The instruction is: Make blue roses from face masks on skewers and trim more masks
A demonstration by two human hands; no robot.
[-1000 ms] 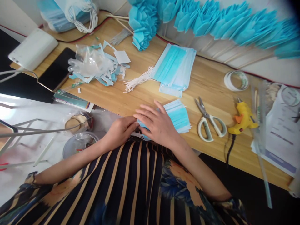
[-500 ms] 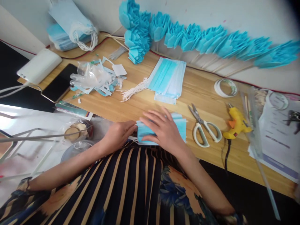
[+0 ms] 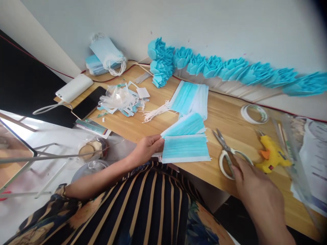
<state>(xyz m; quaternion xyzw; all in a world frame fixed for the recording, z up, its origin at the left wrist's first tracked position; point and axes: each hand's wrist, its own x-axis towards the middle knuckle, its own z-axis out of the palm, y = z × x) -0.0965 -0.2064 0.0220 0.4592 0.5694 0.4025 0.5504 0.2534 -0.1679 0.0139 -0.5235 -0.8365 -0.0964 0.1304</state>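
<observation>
My left hand (image 3: 149, 146) pinches the left end of a few blue face masks (image 3: 186, 149), which fan apart at the desk's front edge. One mask of this bunch is tilted up behind the front one. Over at the right, my right hand (image 3: 258, 185) has its thumb and fingers on the white handles of a pair of scissors (image 3: 223, 144). The scissors lie on the desk, blades pointing away from me. Part of one handle is hidden under the fingers. More masks (image 3: 187, 97) lie flat behind the held bunch, beside cut white ear loops (image 3: 158, 112).
Blue flowers on sticks (image 3: 213, 66) line the wall. A yellow glue gun (image 3: 273, 154) and tape rolls (image 3: 254, 114) are at the right. Mask scraps (image 3: 122, 100), a phone (image 3: 88, 103), a white power bank (image 3: 74, 86) and stacked masks (image 3: 106, 51) occupy the left.
My right hand has left the masks and moved right onto the scissors' handles. The masks in my left hand have spread apart. The view has shifted slightly.
</observation>
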